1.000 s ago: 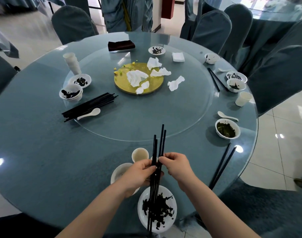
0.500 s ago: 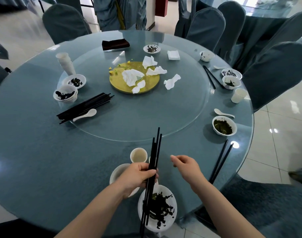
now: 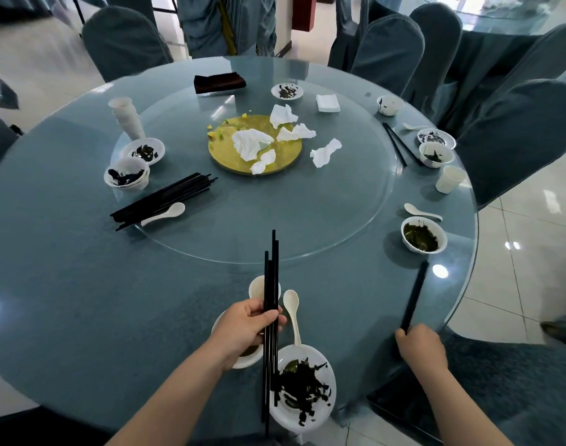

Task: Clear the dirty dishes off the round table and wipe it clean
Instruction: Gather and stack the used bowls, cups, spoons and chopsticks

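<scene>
Head view, places given relative to the yellow plate [image 3: 255,146]:

- Round desk [image 3: 82,284]: glass-topped, with the yellow plate near its middle, on a glass turntable [image 3: 307,220].
- Left hand [image 3: 246,329]: nearer the camera than the plate; fingers closed around a bundle of black chopsticks [image 3: 270,317], held upright over the near edge.
- Right hand [image 3: 420,347]: near and to the right of the plate; fingers curled round the near end of a second pair of black chopsticks [image 3: 415,294], which lie on the desk.
- Soiled white plate [image 3: 304,387]: at the near edge, just beside the held bundle.
- White spoon [image 3: 293,313]: between the two hands.
- Crumpled napkins [image 3: 251,143]: on and beside the yellow plate.
- Loose chopstick pile [image 3: 162,201]: left of the plate, a spoon touching it.
- Soiled bowl [image 3: 424,235]: right of the plate.
- Dark folded cloth [image 3: 219,82]: beyond the plate.
</scene>
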A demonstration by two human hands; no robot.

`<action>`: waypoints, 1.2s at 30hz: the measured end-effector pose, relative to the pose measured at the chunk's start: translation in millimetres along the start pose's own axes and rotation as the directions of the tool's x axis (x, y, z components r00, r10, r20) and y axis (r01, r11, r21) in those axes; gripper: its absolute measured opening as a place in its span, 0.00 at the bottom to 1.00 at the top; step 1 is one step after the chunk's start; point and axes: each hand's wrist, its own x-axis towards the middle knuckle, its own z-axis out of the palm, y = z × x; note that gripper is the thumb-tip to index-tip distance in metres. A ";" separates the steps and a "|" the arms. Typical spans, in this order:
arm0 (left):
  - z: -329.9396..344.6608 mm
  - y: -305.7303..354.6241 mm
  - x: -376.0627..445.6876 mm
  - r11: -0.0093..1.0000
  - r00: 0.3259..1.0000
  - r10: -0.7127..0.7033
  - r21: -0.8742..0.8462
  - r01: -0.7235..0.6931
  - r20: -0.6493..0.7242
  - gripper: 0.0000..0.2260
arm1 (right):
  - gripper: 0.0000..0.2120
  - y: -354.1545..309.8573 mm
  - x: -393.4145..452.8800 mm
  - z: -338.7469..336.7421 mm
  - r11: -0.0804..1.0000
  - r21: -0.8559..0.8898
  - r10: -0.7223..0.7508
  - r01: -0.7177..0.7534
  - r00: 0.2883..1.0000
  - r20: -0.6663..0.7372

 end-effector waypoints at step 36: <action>8.9 8.5 -11.1 0.940 0.993 -0.090 -0.323 0.108 0.071 0.10 | 0.11 -141.0 -168.7 -25.3 0.599 -0.107 -0.727 0.794 0.595 0.342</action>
